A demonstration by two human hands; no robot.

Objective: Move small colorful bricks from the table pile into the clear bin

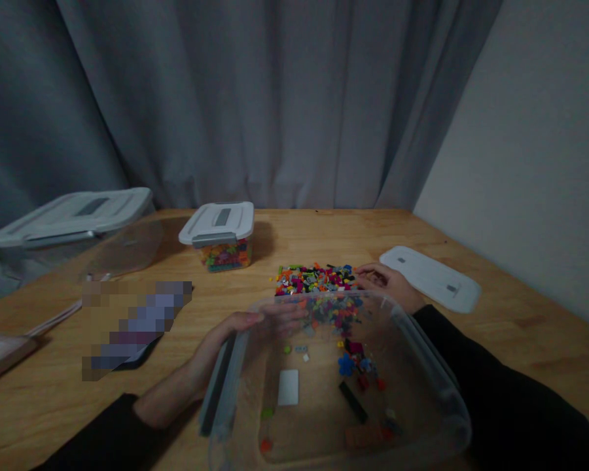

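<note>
A clear plastic storage box [319, 451] without its lid stands close in front of me, with a few loose building bricks, a white plate piece [288, 387] and a dark bar-shaped piece [353, 401] inside. My left hand [243, 327] grips its far left corner, thumb by the rim and fingers showing through the clear plastic. Beyond the box spreads a pile of small multicoloured building bricks [314, 278], partly seen through its far wall. My right hand [385, 281] rests at the pile's right edge with fingers curled; what they hold, if anything, is hidden.
A white lid [429, 278] lies flat at the right. Behind the pile stands a lidded box of bricks [226, 252]. A larger lidded box [118, 252] is at far left. A blurred-out flat object [142, 327] lies left, near a pale case [4, 353].
</note>
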